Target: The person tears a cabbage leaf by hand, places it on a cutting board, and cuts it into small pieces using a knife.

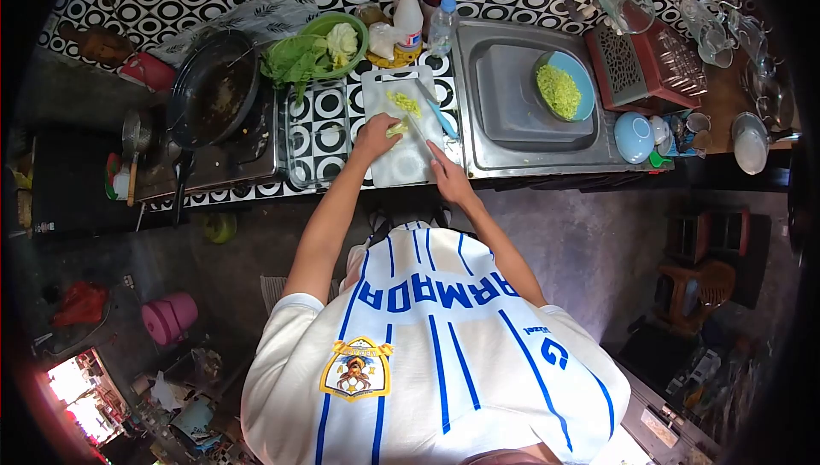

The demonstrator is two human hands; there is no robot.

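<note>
My left hand [375,136] presses a pale green vegetable piece [398,128], perhaps cabbage, onto the white cutting board [395,171]. In my right hand [448,175] is a knife [418,128], its blade angled forward beside that piece. Small chopped bits [403,105] lie on the board just ahead of the blade. To the right of them rests a second knife with a blue handle [442,117]. A green basin [353,24] behind the board holds leafy greens [293,61] and a pale cabbage-like head [342,44].
A blue bowl of chopped vegetable [559,92] stands on a grey tub [511,81] in the metal sink [475,153]. Left is a large black wok [213,89] on the stove, handle jutting frontward. Bottles [408,14] stand behind the board; a glass tray [320,176] lies beside it.
</note>
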